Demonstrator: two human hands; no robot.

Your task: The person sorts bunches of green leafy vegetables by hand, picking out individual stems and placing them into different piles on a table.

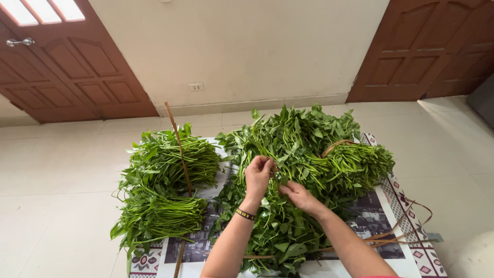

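A large loose heap of leafy green stems [298, 154] lies on a sheet of newspaper [370, 211] spread over a patterned mat [406, 206] on the pale tiled floor [62, 170]. The left hand [258, 175], with a dark wristband [245, 214] at the wrist, has its fingers pinched closed on a few stems near the middle of the heap. The right hand [301, 196] rests just beside it among the leaves; whether it clasps anything I cannot tell. To the left lie two tidier bundles of the same greens [164, 190], with a thin brown strip [180, 149] running up across them. More brown strips [401, 234] lie at the right edge. Behind stand a cream wall [236, 46] and two brown wooden doors [77, 67].
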